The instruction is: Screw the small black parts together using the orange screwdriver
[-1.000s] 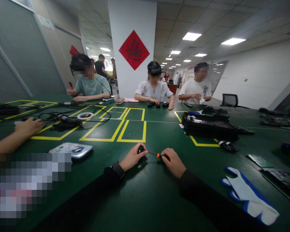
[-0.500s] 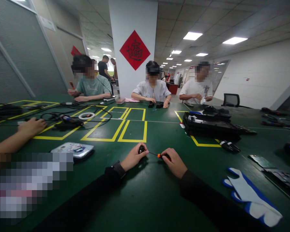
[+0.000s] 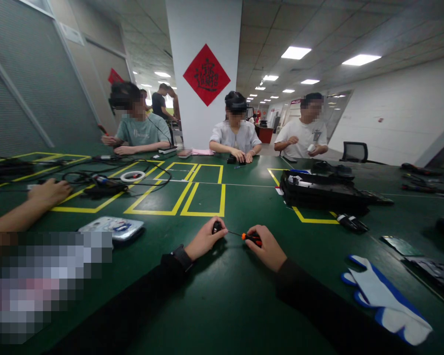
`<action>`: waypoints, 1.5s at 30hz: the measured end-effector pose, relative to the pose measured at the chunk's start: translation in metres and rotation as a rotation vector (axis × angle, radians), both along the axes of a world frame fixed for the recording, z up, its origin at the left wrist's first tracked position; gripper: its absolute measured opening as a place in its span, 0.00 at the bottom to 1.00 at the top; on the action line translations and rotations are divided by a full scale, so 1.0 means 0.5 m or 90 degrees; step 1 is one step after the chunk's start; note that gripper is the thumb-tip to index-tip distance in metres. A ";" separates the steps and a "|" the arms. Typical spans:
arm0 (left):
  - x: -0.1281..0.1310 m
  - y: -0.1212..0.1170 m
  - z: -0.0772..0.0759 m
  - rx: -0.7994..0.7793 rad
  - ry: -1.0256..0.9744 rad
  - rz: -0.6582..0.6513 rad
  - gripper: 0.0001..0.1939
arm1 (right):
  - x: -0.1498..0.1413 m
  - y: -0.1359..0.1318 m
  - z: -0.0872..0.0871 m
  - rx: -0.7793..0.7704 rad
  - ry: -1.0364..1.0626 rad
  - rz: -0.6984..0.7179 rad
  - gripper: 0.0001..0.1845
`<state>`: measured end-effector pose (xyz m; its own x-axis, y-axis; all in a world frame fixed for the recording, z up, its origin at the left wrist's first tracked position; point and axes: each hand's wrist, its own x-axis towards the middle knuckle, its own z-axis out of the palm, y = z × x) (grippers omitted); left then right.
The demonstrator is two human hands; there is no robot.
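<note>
Screwdriver with a black-and-orange handle and thin metal shaft (image 3: pixel 257 240) lies nearly level above the green tabletop (image 3: pixel 222 305), its shaft pointing at the left hand. The right hand (image 3: pixel 267 249) pinches the handle between thumb and fingers. The left hand (image 3: pixel 203 241) pinches a small rounded black part (image 3: pixel 216 227); its fingertips cover the shaft's end, so whether tip and part touch cannot be told.

Around them, a white-and-blue work glove (image 3: pixel 388 301) lies flat beyond the right forearm, and a shiny printed pale-blue case (image 3: pixel 114 228) sits left of the left hand. Farther off are a white ring (image 3: pixel 132 181) among black cables (image 3: pixel 103 190), a bulky black case (image 3: pixel 318 191) and a neighbour's bare hand (image 3: pixel 50 193).

Counted: one screwdriver, one glove, one ring, and three people seated across the table.

Compared with half a second ago, the right fingers sit looser and more of the handle shows. The middle person's hands (image 3: pixel 244 157) are closer together, and the right-hand person's raised hand (image 3: pixel 293 140) has lifted away from a small white object (image 3: pixel 311 148).
</note>
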<state>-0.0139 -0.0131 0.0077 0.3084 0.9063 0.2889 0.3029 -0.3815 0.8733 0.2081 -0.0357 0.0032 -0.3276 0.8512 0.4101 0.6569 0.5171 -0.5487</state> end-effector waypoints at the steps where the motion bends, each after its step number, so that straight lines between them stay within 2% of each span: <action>1: 0.000 -0.001 0.001 0.000 0.001 0.000 0.10 | 0.000 0.001 0.000 -0.002 -0.005 -0.003 0.05; 6: 0.000 -0.003 0.005 -0.003 0.004 -0.001 0.09 | 0.001 0.004 0.002 -0.002 -0.029 0.004 0.09; 11: -0.002 -0.003 0.004 -0.011 0.004 -0.003 0.09 | 0.001 0.001 0.004 0.003 -0.010 0.006 0.04; 17: -0.003 -0.001 0.000 -0.011 -0.006 -0.007 0.09 | 0.001 -0.002 0.002 -0.005 0.013 0.017 0.08; 24: -0.002 0.003 -0.002 -0.002 -0.011 -0.006 0.09 | -0.001 0.000 0.004 -0.009 -0.012 0.004 0.05; 27: -0.001 0.005 -0.004 0.002 -0.007 -0.008 0.08 | -0.001 0.003 0.003 -0.003 -0.028 0.005 0.08; 31: -0.001 0.005 -0.004 -0.006 -0.018 -0.009 0.08 | 0.001 0.003 0.000 0.000 -0.015 0.004 0.04; 37: -0.001 0.002 0.001 -0.014 -0.013 -0.010 0.09 | 0.001 0.000 -0.002 -0.015 0.010 -0.002 0.09; 42: 0.000 0.000 0.008 -0.010 0.002 -0.002 0.08 | -0.001 -0.001 0.007 -0.030 0.003 -0.002 0.06; 45: 0.001 -0.001 0.013 -0.011 0.000 -0.006 0.08 | -0.001 -0.001 0.013 -0.032 -0.005 0.009 0.07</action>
